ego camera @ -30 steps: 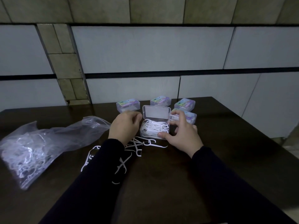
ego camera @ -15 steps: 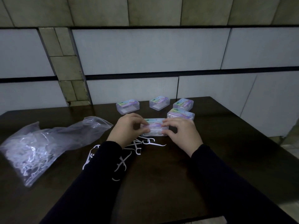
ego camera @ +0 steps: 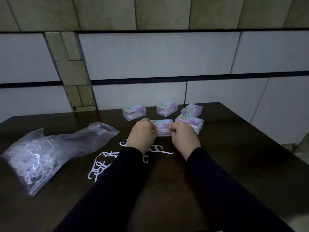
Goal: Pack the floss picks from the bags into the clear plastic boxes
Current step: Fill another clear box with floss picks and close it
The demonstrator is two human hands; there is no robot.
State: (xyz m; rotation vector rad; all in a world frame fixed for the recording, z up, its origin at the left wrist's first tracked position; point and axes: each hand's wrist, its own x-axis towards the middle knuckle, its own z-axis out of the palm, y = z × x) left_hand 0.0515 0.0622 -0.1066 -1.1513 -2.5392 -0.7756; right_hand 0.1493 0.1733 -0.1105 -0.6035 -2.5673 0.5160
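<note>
At frame centre, the left hand (ego camera: pixel 143 134) and right hand (ego camera: pixel 182 136) clamp curled fingers on the closed box (ego camera: pixel 163 127), bag (ego camera: pixel 46 154) lying left on the desk (ego camera: pixel 234 156).

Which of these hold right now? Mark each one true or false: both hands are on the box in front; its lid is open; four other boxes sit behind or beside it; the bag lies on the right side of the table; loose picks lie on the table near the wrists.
1. Both hands grip the front box: true, left hand and right hand hold its ends.
2. Its lid stands open: false, the lid is down.
3. Four other closed boxes sit behind or beside it: true.
4. The bag lies on the right side: false, it lies on the left of the table.
5. Loose floss picks lie near the wrists: true.
</note>
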